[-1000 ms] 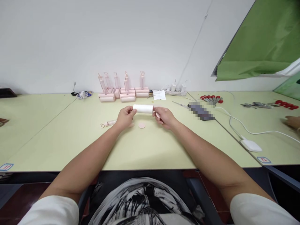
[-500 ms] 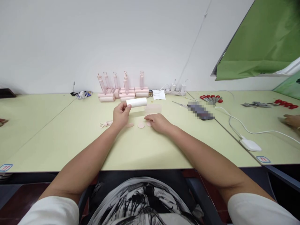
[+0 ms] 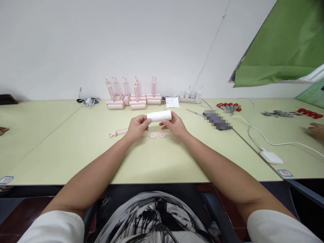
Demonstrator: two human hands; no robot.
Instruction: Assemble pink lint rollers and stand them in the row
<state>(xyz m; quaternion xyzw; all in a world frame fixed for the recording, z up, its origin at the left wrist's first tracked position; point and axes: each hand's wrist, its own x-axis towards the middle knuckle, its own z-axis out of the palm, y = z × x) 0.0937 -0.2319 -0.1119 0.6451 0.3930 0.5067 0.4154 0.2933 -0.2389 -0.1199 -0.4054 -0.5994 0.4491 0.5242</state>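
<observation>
A white roll [image 3: 159,116] is held level above the table between both hands. My left hand [image 3: 138,127] is closed on its left end, thumb in front. My right hand [image 3: 176,126] grips the right end with its thumb and fingers. Two pink discs, a left one [image 3: 153,135] and a right one [image 3: 162,134], lie flat on the table just below the roll. Beside my left hand lies a pink handle [image 3: 119,132] with a heart-shaped loop, its right end hidden by the hand.
Several pink rollers with upright handles [image 3: 138,105] stand by the wall. Right of them are a white paper [image 3: 172,102], a power strip [image 3: 188,100], a blurred dark object [image 3: 217,120] and red-ended tools [image 3: 229,107]. Another person's hand [image 3: 317,130] shows far right.
The white roll has moved right and slightly down in my left hand. My right hand has risen from the discs and taken the roll's right end.
</observation>
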